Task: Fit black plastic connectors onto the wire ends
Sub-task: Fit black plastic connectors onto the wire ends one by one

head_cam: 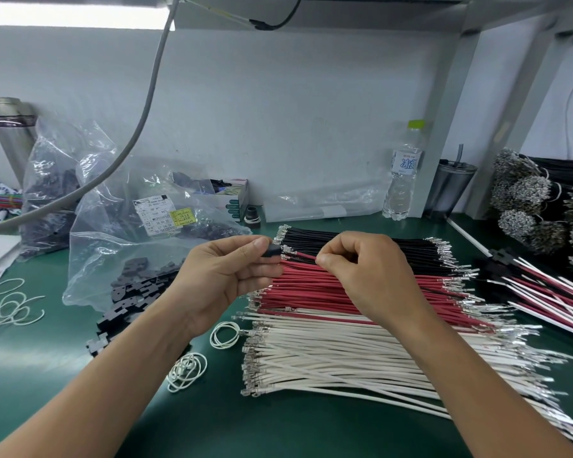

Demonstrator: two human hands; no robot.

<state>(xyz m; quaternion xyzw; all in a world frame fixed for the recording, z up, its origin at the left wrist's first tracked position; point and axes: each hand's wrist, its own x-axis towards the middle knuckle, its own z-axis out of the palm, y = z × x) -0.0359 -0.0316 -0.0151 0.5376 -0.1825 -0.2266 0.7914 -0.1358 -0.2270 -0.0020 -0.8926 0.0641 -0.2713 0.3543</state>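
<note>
My left hand (227,276) pinches a small black plastic connector (273,250) between thumb and fingers, above the wire stacks. My right hand (361,276) pinches a red wire (303,256) just behind its metal terminal, whose tip sits right at the connector's mouth. Below lie stacked rows of black wires (361,246), red wires (311,292) and white wires (328,358), all with crimped metal ends. Loose black connectors (129,299) spill from a clear plastic bag (119,246) on the green mat to the left.
White rubber bands (224,335) lie scattered on the mat. Another bag of black parts (50,196), a metal flask (9,133), a water bottle (404,173), a grey cup (452,190) stand at the back. Finished wire sets (549,292) and bundles (526,193) lie right.
</note>
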